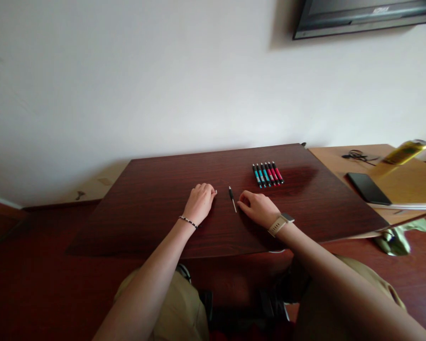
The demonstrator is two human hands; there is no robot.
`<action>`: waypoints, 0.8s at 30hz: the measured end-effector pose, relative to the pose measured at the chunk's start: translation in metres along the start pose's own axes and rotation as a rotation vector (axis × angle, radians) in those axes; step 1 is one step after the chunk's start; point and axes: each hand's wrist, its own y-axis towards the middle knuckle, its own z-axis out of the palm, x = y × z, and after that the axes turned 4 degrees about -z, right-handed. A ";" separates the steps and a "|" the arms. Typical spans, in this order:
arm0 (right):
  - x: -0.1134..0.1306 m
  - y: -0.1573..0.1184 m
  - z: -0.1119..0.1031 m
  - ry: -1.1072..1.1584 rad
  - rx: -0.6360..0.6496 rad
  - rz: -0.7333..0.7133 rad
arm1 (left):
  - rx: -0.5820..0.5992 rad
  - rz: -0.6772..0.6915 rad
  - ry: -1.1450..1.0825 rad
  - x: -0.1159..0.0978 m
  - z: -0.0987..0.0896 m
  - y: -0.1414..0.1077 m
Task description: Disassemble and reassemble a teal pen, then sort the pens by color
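Between my hands lies a partly dismantled pen (231, 193), its black upper part joined to a bare, thin white refill (235, 206) pointing towards me. My left hand (200, 200) is on the table to its left with the fingers curled closed; a tiny pale tip shows at the fingertips, too small to name. Just right of the refill, my right hand (258, 207) rests with fingers curled in, and whatever they may hold is hidden. Beyond it several pens form a neat row, blue ones (262, 175) on the left and pink ones (274, 173) on the right.
The dark wooden table (156, 189) stands against a white wall. A lighter table (326, 154) adjoins on the right, bearing a black phone (368, 188), a coiled cable (357, 155) and a yellow can (407, 151). A screen (372, 19) hangs above.
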 end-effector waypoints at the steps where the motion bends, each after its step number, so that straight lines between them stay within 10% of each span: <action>1: 0.000 0.000 0.000 -0.003 0.000 -0.001 | -0.006 -0.011 -0.021 0.001 -0.002 0.000; 24: 0.004 0.000 -0.003 -0.021 0.030 0.013 | -0.047 0.010 -0.157 -0.001 -0.001 0.002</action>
